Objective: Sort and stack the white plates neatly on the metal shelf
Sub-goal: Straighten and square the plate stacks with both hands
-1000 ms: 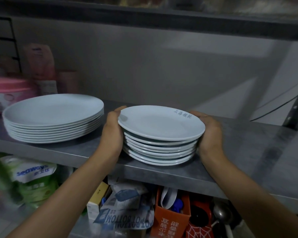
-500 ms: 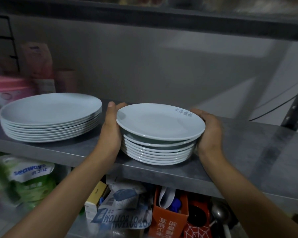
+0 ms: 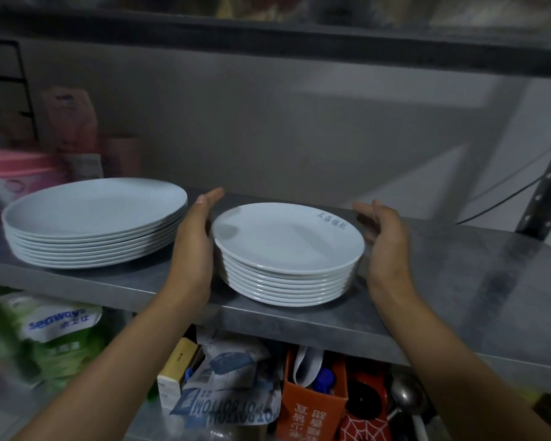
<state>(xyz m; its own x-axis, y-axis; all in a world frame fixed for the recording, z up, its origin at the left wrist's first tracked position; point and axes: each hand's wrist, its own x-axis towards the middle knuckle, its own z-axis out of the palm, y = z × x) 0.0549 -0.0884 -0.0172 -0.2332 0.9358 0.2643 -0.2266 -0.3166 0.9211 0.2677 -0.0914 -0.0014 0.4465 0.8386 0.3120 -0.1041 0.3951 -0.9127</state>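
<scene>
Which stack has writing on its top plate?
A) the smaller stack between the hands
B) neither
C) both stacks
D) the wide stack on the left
A: the smaller stack carries bluish characters near its top plate's far rim, while the wide stack has a plain top.

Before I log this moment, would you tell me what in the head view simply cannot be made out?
- Blue lettering on the top small white plate: too small and blurred to read.
- Left hand contact with the small plate stack: its palm side is hidden; the right hand appears apart.
- Pink-lidded container: cut off by the left edge.
- Upper shelf contents: blurred, cropped by the top edge.
</scene>
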